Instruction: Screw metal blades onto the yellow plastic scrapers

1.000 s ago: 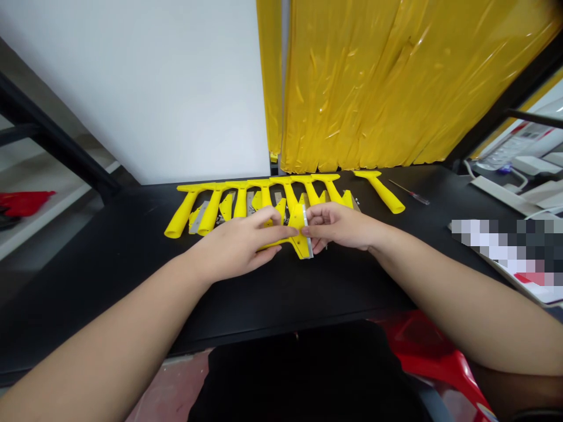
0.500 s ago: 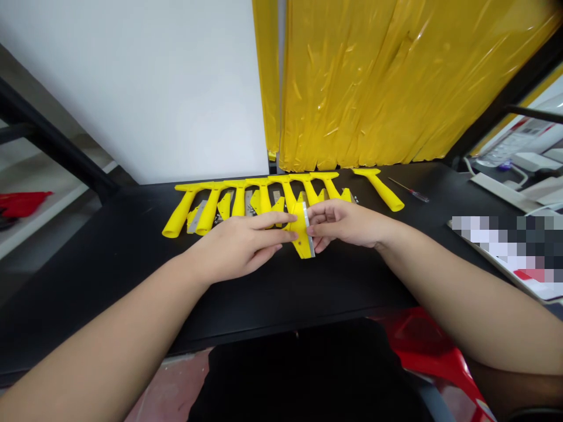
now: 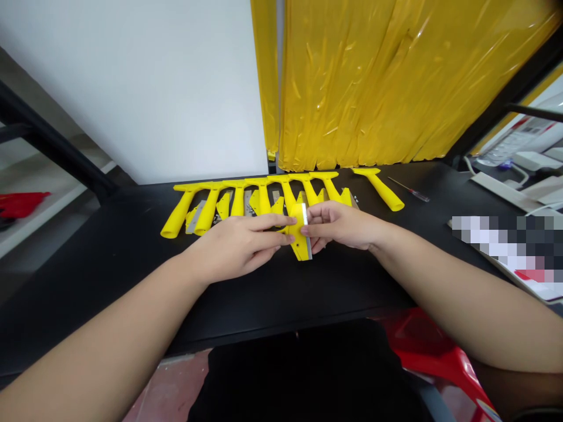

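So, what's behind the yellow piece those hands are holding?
Behind the yellow piece, the black table and a row of yellow handles show. Its far face, and whatever the right hand touches there, is covered.

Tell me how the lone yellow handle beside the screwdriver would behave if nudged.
The lone yellow handle looks plastic with a hollow-looking end, so it's probably light for its size and stiff. Its rounded grip might rock, but the wide crosspiece would likely stop it rolling.

Left hand hides most of the held scraper's handle.
Tiny pieces too small to identify; pixelated item cut off right.
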{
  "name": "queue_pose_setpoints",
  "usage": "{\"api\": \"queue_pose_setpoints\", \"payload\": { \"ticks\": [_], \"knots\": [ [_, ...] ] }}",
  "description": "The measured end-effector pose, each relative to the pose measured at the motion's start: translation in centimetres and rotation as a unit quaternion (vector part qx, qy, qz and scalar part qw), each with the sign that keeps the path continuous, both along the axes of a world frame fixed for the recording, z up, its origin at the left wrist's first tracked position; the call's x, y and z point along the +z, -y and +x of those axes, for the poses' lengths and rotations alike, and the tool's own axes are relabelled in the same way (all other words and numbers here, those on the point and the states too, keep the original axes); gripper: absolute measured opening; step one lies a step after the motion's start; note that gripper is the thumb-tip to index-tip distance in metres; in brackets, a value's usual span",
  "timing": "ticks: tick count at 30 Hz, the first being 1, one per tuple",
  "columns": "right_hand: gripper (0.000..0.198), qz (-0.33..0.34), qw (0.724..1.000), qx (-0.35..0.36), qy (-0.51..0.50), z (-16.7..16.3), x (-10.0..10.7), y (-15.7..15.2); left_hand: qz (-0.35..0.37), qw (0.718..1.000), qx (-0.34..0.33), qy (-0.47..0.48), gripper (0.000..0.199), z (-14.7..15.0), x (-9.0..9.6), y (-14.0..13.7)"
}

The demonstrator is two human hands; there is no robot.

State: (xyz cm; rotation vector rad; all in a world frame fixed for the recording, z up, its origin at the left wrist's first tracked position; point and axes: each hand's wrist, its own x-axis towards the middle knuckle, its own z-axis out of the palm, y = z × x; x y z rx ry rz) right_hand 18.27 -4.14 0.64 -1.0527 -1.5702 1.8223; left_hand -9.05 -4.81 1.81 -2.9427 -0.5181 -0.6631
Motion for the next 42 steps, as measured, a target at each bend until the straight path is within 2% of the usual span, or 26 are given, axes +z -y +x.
{"api": "queue_pose_setpoints", "payload": {
  "ticks": [13, 22, 32, 35, 37, 40, 42],
  "knots": [
    [0.035, 0.024, 0.999, 0.028, -0.001, 0.1, -0.1, -0.2, 0.017, 1.0, -0.001, -0.01, 0.027, 0.0, -0.1, 0.1],
    [0.031, 0.026, 1.0, 0.002, 0.017, -0.1, 0.3, 0.0, 0.036, 0.999, 0.007, -0.026, 0.034, -0.1, 0.1, 0.3],
    [0.035, 0.045, 0.998, 0.002, 0.033, -0.3, 0.0, -0.1, 0.01, 1.0, 0.003, -0.002, 0.031, -0.1, 0.1, 0.2],
    [0.036, 0.104, 0.992, 0.02, 0.075, 0.2, 0.4, -0.2, -0.007, 1.0, -0.001, 0.008, 0.031, -0.1, 0.3, 0.2],
    [0.034, 0.182, 0.973, 0.042, 0.134, 0.8, 0.9, -0.2, -0.016, 1.0, 0.003, 0.014, 0.03, -0.3, 0.6, 0.2],
    [0.022, 0.327, 0.908, 0.084, 0.247, 1.8, 1.6, -0.2, -0.022, 0.999, 0.027, 0.018, 0.028, -0.8, 1.0, -0.1],
    [0.013, 0.388, 0.87, 0.116, 0.281, 2.2, 1.6, -0.1, -0.025, 0.998, 0.047, 0.02, 0.027, -1.2, 1.2, -0.3]
  ]
}}
